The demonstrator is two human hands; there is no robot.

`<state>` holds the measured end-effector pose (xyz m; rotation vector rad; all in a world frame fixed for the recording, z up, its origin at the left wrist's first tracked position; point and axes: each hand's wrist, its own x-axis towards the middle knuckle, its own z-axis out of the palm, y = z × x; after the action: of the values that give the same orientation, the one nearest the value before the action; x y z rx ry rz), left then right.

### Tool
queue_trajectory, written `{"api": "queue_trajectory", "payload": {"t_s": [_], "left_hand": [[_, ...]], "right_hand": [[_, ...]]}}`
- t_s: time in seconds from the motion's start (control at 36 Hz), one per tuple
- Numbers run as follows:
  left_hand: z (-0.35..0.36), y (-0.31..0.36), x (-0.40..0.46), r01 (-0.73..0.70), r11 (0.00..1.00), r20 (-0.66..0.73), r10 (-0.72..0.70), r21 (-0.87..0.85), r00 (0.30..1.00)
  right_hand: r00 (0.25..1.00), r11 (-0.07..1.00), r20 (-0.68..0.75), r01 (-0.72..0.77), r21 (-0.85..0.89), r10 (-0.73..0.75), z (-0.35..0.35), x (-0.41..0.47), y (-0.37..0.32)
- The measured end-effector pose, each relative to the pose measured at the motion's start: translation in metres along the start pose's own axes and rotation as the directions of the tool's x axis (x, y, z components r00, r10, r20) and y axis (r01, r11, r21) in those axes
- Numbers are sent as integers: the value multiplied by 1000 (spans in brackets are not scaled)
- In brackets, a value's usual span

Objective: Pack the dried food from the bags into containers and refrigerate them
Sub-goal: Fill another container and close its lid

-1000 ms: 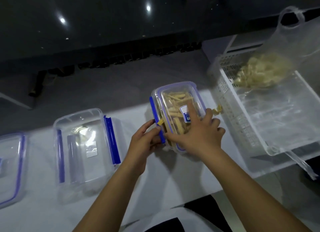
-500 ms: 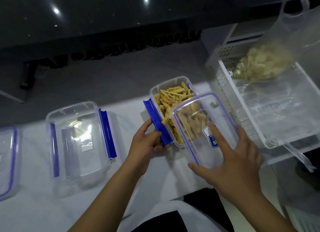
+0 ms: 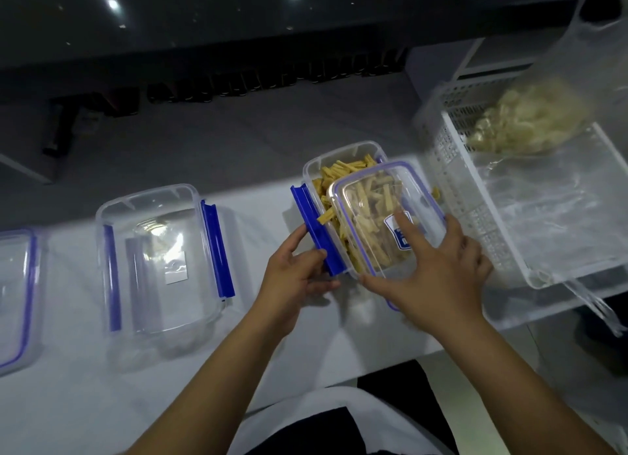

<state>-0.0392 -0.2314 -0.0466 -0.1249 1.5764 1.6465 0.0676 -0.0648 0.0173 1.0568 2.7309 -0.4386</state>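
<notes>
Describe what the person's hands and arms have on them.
Both forearms are bare up to the frame's edge: no sleeves, gloves, watch or bracelets show. The left hand and right hand carry no visible rings. At the bottom edge a white garment shows.

The left container is cut off by the frame's edge, and the lid's blue label is too blurred to read.

White table against glossy dark wall.

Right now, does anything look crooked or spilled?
Yes. The lid sits crooked, off the far corner of the box, and one stick lies outside by the basket.
</notes>
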Motion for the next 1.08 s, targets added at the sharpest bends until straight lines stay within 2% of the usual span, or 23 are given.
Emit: {"api": "queue_trajectory", "payload": {"t_s": [0.17, 0.25, 0.36, 0.47, 0.72, 0.81, 0.92, 1.08], "left_hand": [[0, -1, 2, 1, 1000, -12, -1, -20, 1000], [1, 2, 3, -47, 998, -70, 43, -52, 997], [1, 11, 8, -114, 990, -137, 102, -87, 985], [6, 23, 15, -186, 982, -113, 188, 26, 976], [22, 27, 29, -291, 930, -103, 319, 225, 942], [27, 28, 28, -298, 937, -108, 320, 184, 941], [23, 26, 27, -251, 968, -136, 251, 22, 958], [15, 24, 20, -222, 975, -122, 222, 17, 967]], "right_hand": [[1000, 1000, 25, 2, -3, -2, 0, -3, 5], [999, 1000, 40, -10, 30, 9, 0, -17, 17], [1000, 986, 6, -27, 164, 26, 2, -35, 29], [997, 952, -29, -65, 300, 77, 0, -41, 34], [996, 969, 22, -93, 231, 90, 15, -41, 31], [995, 958, 27, -103, 268, 99, 21, -31, 25], [998, 966, 10, -61, 250, 60, 19, -8, 15], [999, 985, 26, -24, 170, 20, 6, 34, -5]]}}
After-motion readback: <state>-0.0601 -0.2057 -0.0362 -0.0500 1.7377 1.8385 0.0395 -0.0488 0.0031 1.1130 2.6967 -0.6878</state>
